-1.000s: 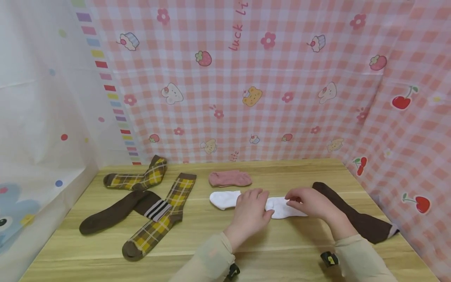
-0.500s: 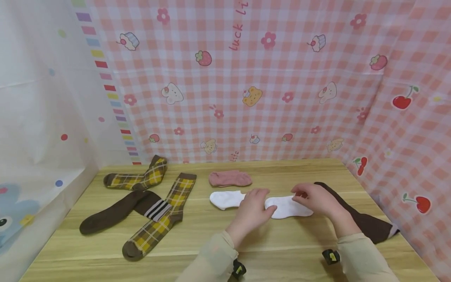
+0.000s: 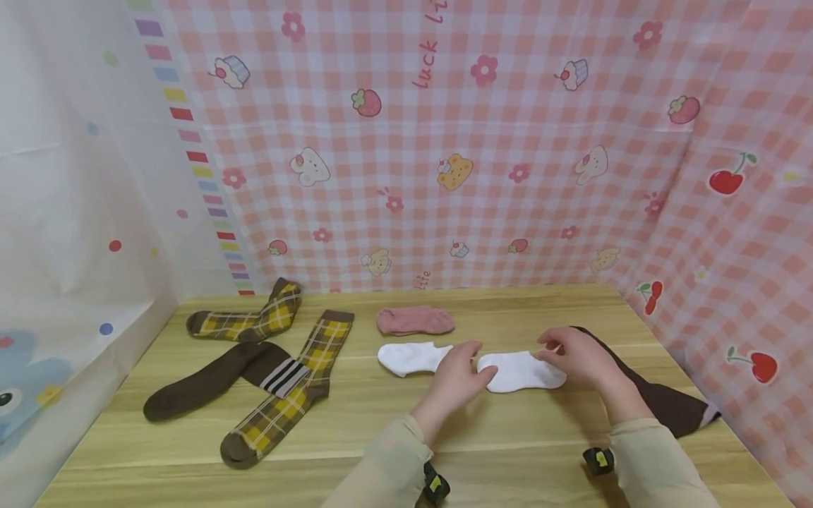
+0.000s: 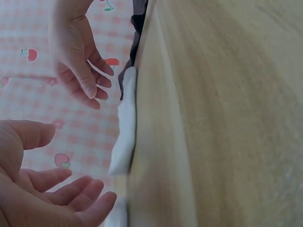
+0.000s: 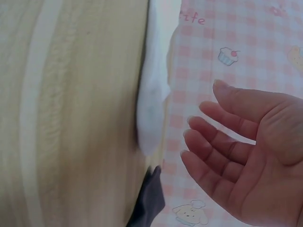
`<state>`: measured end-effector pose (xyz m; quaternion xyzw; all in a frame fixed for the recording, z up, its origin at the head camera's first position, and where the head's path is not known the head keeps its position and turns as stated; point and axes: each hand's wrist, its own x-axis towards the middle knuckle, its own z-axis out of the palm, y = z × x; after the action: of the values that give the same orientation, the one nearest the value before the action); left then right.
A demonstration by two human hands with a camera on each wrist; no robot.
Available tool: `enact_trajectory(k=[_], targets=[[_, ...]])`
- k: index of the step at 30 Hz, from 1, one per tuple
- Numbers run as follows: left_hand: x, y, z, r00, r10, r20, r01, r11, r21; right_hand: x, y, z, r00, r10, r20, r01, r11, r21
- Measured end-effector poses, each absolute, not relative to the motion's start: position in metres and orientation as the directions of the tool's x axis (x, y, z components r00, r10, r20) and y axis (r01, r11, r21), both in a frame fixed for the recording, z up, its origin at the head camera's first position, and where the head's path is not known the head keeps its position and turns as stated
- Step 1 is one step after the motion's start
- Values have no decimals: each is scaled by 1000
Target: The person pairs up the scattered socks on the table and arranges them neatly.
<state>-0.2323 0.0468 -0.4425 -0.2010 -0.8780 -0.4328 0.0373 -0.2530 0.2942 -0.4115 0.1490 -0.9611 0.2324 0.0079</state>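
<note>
Two short white socks lie flat in the middle of the table. The left white sock [image 3: 409, 358] is partly covered by my left hand [image 3: 456, 377]. The right white sock [image 3: 521, 372] lies between my hands. In the left wrist view my left hand has its fingers spread and loosely bent, with nothing in them. My right hand [image 3: 579, 358] hovers beside the far end of the right white sock, fingers loosely bent and holding nothing, as the right wrist view also shows. A long dark brown sock [image 3: 667, 402] runs partly behind the right hand and forearm.
A folded pink sock [image 3: 416, 321] lies behind the white ones. To the left, a dark sock [image 3: 197, 388] with a striped cuff overlaps a yellow plaid sock [image 3: 286, 409]; another plaid sock [image 3: 238, 327] lies behind. Patterned cloth [image 3: 406, 176] encloses the wooden table [image 3: 381, 458].
My right hand has drawn back to the right, uncovering the end of the right white sock. My left hand has shifted slightly right, exposing more of the left white sock.
</note>
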Motion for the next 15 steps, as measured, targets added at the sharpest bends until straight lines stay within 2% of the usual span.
enact_trajectory(k=[15], targets=[[-237, 52, -454, -962, 251, 104, 211, 445, 870, -258, 305, -426, -976, -210, -56, -169, 896, -410]])
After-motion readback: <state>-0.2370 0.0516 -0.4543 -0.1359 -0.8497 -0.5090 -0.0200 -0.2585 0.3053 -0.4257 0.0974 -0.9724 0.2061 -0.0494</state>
